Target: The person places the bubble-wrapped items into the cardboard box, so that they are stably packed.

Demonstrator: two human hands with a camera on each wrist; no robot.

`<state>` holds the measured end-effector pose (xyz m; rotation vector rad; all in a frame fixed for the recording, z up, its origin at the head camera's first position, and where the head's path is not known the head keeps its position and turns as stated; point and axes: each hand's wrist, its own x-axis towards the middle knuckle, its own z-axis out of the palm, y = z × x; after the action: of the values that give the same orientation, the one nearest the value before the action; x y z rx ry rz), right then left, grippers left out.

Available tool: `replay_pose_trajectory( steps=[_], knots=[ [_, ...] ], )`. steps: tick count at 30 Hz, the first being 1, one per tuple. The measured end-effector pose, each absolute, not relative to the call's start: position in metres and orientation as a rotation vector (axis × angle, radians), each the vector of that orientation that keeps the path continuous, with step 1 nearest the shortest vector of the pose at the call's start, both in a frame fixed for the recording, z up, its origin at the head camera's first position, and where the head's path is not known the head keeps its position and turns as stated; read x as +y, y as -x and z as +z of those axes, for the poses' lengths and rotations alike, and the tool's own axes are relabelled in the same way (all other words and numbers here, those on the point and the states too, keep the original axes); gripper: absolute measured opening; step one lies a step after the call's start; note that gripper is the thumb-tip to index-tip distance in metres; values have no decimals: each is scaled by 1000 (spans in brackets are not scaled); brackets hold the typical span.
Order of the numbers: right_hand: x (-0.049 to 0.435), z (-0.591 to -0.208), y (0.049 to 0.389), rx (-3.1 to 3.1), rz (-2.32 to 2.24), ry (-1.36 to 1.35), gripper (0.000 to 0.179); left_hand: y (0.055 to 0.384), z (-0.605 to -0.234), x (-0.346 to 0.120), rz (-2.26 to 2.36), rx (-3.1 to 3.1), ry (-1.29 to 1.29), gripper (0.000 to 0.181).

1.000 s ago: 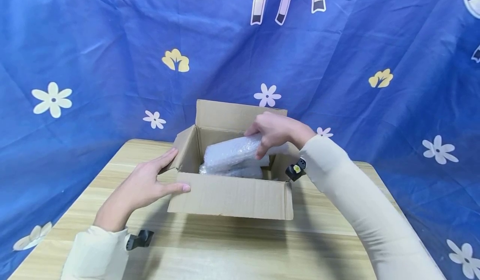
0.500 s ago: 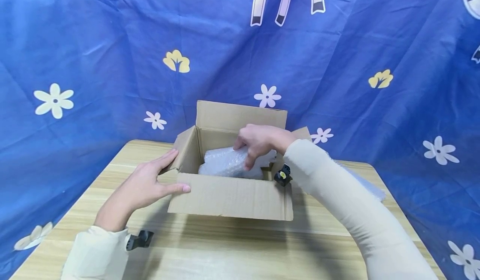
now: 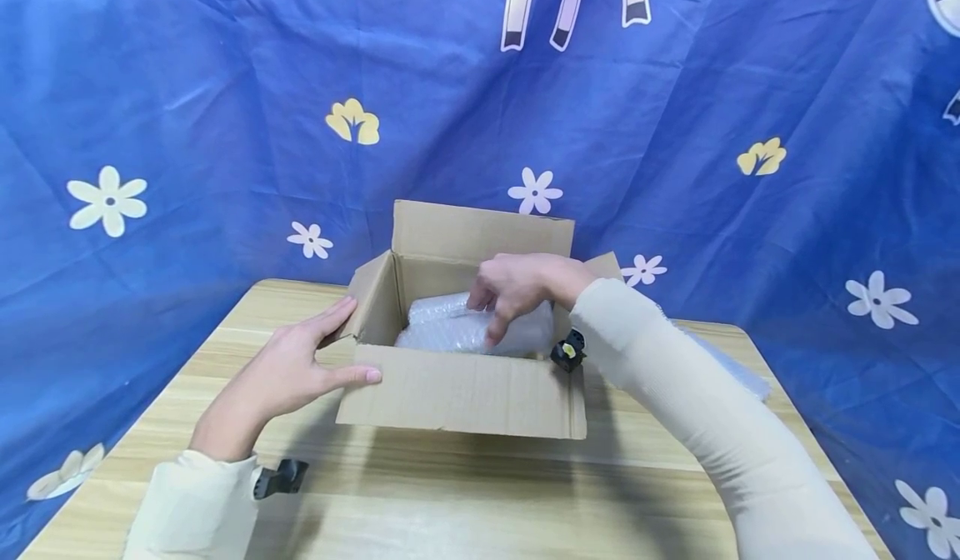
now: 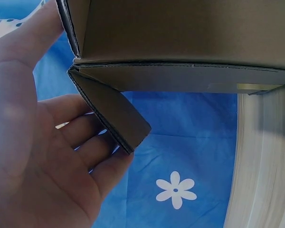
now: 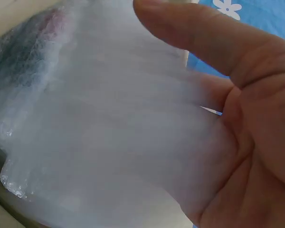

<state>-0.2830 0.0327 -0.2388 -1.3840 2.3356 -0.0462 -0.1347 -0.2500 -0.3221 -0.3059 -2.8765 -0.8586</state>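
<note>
An open cardboard box [image 3: 457, 393] stands on the table with bubble-wrapped packages [image 3: 442, 335] inside. My left hand [image 3: 288, 377] grips its near left corner, thumb on the front flap and fingers along the left flap. In the left wrist view, the fingers reach behind that flap [image 4: 111, 111]. My right hand [image 3: 517, 285] reaches into the box and holds a bubble-wrapped package [image 5: 99, 109] between thumb and fingers. Motion blurs this package in the right wrist view, and its contents cannot be made out. Some fingertips are hidden behind it.
A flat piece of bubble wrap [image 3: 731, 368] lies on the right of the wooden table [image 3: 420, 502], partly behind the right sleeve. A blue patterned cloth [image 3: 450, 127] hangs behind the table. The box's back flap [image 3: 480, 231] stands up.
The right hand has moved left and lower into the box, bringing down the package that was raised a second ago. Since then the package has shifted a little. The left hand stays put.
</note>
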Motion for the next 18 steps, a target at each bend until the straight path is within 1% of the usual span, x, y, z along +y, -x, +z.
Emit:
replay_pose_trajectory(
  steps=[4, 18],
  knots=[
    [42, -233, 283, 2335, -153, 1326, 63, 135, -323, -249, -869, -2874, 318, 112],
    [97, -203, 274, 2415, -447, 1402, 64, 134, -324, -251, -877, -2867, 299, 112]
  ],
)
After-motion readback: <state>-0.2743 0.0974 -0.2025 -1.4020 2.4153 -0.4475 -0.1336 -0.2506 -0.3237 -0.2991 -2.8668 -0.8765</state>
